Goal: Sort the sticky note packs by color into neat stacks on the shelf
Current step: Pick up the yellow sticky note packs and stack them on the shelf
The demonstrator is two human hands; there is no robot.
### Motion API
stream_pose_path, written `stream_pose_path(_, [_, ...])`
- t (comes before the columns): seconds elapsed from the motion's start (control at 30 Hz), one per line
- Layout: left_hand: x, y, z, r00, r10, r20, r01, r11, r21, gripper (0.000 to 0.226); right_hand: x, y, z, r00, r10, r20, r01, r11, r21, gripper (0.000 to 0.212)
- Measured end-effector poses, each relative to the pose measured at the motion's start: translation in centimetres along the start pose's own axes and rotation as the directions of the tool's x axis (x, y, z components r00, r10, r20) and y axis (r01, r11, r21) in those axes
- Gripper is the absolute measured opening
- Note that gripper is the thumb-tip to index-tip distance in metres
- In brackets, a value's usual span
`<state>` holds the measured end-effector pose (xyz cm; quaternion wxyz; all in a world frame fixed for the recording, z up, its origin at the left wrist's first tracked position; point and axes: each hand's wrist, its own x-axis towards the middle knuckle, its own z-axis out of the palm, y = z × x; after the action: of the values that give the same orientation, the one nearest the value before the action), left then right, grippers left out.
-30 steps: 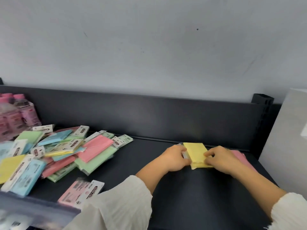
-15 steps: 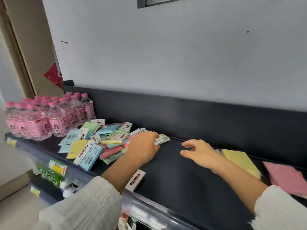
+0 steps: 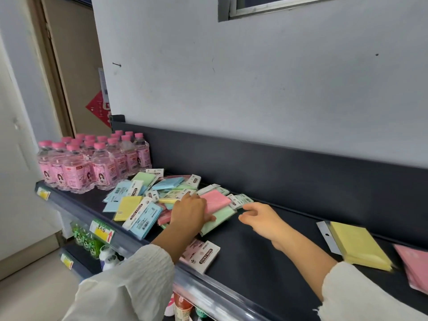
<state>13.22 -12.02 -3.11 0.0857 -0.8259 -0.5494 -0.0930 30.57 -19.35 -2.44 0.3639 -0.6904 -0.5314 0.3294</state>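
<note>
Head view, reading left to right: your pink-capped water bottles (image 3: 92,165) stand packed together at the far left end of the dark shelf (image 3: 266,256). Just to their right lies the loose pile of sticky note packs (image 3: 148,202), blue, green, yellow and pink all overlapping at odd angles, several with white header cards showing. Your left hand (image 3: 191,210) lies palm down on the right side of that pile, fingers spread flat across a pink pack (image 3: 215,200) and over a green pack (image 3: 218,220) beneath it; you are pressing on them rather than gripping, and nothing is lifted. Near the shelf's front edge, just by your left forearm, a single pink pack with a "STICKY NOTE" header (image 3: 203,253) lies apart from the pile. Your right hand (image 3: 261,220) hovers just right of the pile, loosely open with fingers curled, holding nothing and reaching toward the pile's edge. Well to the right, you have a squared-up yellow stack (image 3: 359,245) on the shelf, and just beside it, at the frame's right border, a pink stack (image 3: 414,265), partly cut off. Both your white sleeves (image 3: 129,286) fill the lower foreground.
</note>
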Motion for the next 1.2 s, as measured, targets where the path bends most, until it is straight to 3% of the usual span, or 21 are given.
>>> stream_pose_path(0.07, [0.1, 0.2, -0.3, 0.999, 0.046, -0.021, -0.043, 0.991, 0.13, 0.027, -0.1, 0.1, 0.1, 1.0, 0.011, 0.012, -0.011, 1.0, 0.01, 0.046])
stream_pose_path(0.17, [-0.6, 1.2, -1.3, 0.992, 0.101, -0.078, -0.083, 0.974, 0.209, 0.019, -0.8, 0.1, -0.2, 1.0, 0.005, 0.006, -0.005, 1.0, 0.013, 0.044])
stream_pose_path(0.23, [-1.1, 2.4, -2.7, 0.953, 0.142, -0.269, -0.1, 0.982, 0.162, 0.004, -1.5, -0.3, -0.7, 0.998, -0.024, -0.051, 0.026, 0.999, 0.038, 0.039])
stream_pose_path(0.33, [-1.4, 5.9, -4.1, 0.845, 0.272, -0.46, -0.264, 0.961, 0.083, 0.029, -3.0, -1.4, -1.9, 0.986, -0.054, -0.156, 0.089, 0.97, 0.227, 0.033])
stream_pose_path(0.43, [-2.6, 10.4, -5.1, 0.745, 0.394, -0.539, -0.451, 0.892, 0.028, 0.026, -4.3, -1.9, -3.6, 0.975, 0.011, -0.22, 0.105, 0.856, 0.506, 0.027])
stream_pose_path(0.53, [-3.2, 13.8, -5.0, 0.706, 0.427, -0.564, -0.569, 0.817, -0.093, 0.01, -6.4, -0.4, -6.6, 0.953, 0.096, -0.288, 0.077, 0.842, 0.534, 0.026])
stream_pose_path(0.6, [-4.0, 15.8, -4.6, 0.746, 0.436, -0.504, -0.602, 0.765, -0.23, 0.032, -7.9, 1.4, -9.2, 0.921, 0.133, -0.366, 0.054, 0.887, 0.459, 0.027])
stream_pose_path(0.67, [-4.5, 17.6, -4.3, 0.78, 0.483, -0.398, -0.602, 0.754, -0.263, 0.042, -9.4, 3.6, -12.6, 0.856, 0.173, -0.487, 0.003, 0.941, 0.339, 0.024])
stream_pose_path(0.8, [-4.7, 19.9, -4.0, 0.751, 0.585, -0.307, -0.656, 0.713, -0.247, 0.039, -11.8, 7.2, -19.0, 0.667, 0.231, -0.709, -0.158, 0.973, 0.167, 0.033])
stream_pose_path(0.9, [-4.9, 21.1, -3.5, 0.746, 0.622, -0.237, -0.665, 0.696, -0.271, 0.039, -12.8, 9.3, -21.6, 0.573, 0.266, -0.775, -0.265, 0.955, 0.132, 0.039])
stream_pose_path(1.03, [-4.7, 22.5, -3.0, 0.745, 0.656, -0.122, -0.658, 0.691, -0.298, 0.039, -12.8, 11.6, -21.5, 0.582, 0.259, -0.77, -0.421, 0.907, -0.013, 0.041])
stream_pose_path(1.2, [-3.5, 25.0, -1.5, 0.699, 0.715, 0.027, -0.692, 0.684, -0.231, 0.047, -12.2, 12.9, -20.9, 0.583, 0.252, -0.773, -0.424, 0.905, -0.025, 0.04])
